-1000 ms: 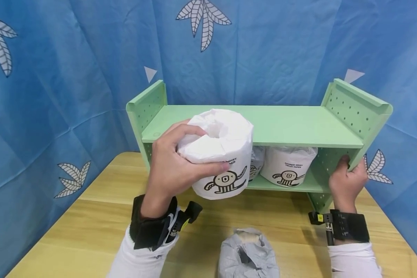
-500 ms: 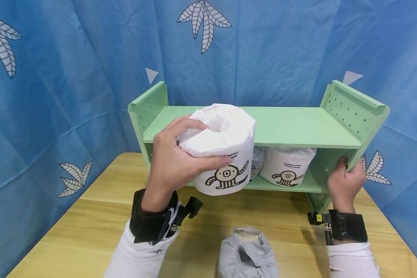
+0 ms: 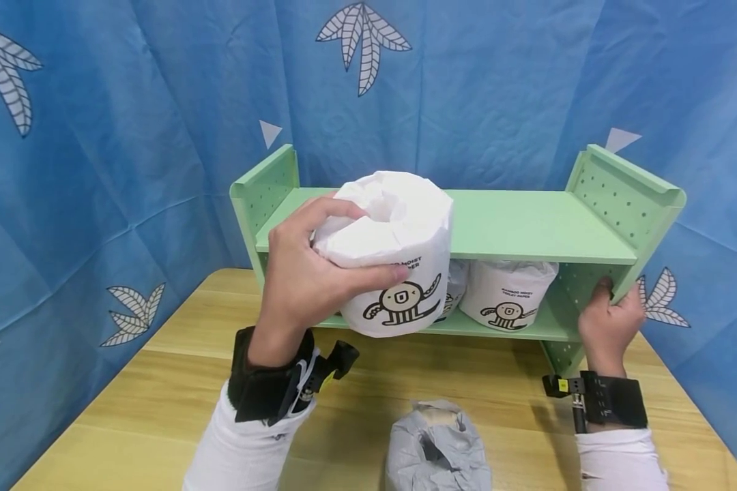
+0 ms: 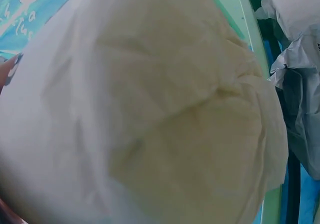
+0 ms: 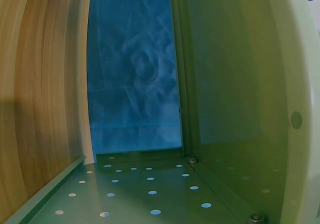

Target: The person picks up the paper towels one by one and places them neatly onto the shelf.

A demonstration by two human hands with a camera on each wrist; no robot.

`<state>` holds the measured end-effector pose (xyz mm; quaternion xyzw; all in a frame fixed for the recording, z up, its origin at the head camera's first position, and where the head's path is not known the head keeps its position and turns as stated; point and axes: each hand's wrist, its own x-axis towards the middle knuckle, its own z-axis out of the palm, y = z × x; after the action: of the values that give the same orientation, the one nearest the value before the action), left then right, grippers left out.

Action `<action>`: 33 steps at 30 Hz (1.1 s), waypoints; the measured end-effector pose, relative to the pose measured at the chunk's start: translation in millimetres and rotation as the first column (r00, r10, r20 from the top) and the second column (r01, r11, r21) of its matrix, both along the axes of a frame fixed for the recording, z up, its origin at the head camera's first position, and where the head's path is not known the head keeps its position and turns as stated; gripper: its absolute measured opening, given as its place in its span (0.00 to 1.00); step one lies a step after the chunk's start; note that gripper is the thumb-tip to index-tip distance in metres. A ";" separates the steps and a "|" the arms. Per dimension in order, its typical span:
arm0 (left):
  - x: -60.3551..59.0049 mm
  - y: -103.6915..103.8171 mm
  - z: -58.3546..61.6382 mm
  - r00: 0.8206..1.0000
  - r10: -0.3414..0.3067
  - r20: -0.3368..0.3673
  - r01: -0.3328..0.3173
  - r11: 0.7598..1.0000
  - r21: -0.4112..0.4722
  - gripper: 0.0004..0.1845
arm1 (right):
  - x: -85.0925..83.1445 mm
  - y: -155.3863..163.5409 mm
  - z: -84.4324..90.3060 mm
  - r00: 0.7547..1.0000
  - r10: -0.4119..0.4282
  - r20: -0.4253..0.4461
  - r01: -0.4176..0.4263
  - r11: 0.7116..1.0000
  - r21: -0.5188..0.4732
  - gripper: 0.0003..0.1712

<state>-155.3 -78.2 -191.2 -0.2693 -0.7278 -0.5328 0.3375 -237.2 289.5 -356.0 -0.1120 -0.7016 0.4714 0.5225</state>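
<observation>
My left hand grips a white paper-wrapped toilet roll from its left side, thumb across the printed front and fingers over the top by the core hole. The roll is held up in front of the green two-tier shelf and hides part of it. In the left wrist view, the roll's crumpled wrapper fills most of the picture. My right hand holds the front edge of the shelf's right side panel. On the lower tier stand another white-wrapped roll and a grey-wrapped roll, partly hidden.
A grey-wrapped roll with a torn top stands on the wooden table near the front, cut off by the frame. Behind the shelf hangs a blue curtain. The right wrist view shows the shelf's perforated side panel.
The left hand has raised the white toilet roll slightly, so it now overlaps more of the top tier. The right hand keeps its grip on the side panel.
</observation>
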 end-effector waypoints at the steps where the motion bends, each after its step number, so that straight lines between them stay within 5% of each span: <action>1: -0.1 0.5 0.8 1.000 0.001 0.007 -0.001 1.000 0.003 0.28 | 0.1 0.4 -0.3 1.000 -0.003 0.006 0.003 1.000 0.002 0.18; 10: -6.3 5.3 7.7 0.997 0.018 0.072 -0.019 1.000 0.009 0.27 | 0.8 0.3 -1.2 0.999 -0.015 0.032 0.014 1.000 0.011 0.19; 33: -28.5 15.8 18.2 0.998 0.043 0.054 -0.042 0.999 -0.016 0.27 | 1.5 1.1 -1.5 1.000 0.004 0.021 -0.004 1.000 0.010 0.19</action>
<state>-183.8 -62.3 -173.0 -0.2418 -0.7461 -0.5272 0.3269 -235.7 290.6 -357.5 -0.1131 -0.7097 0.4676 0.5147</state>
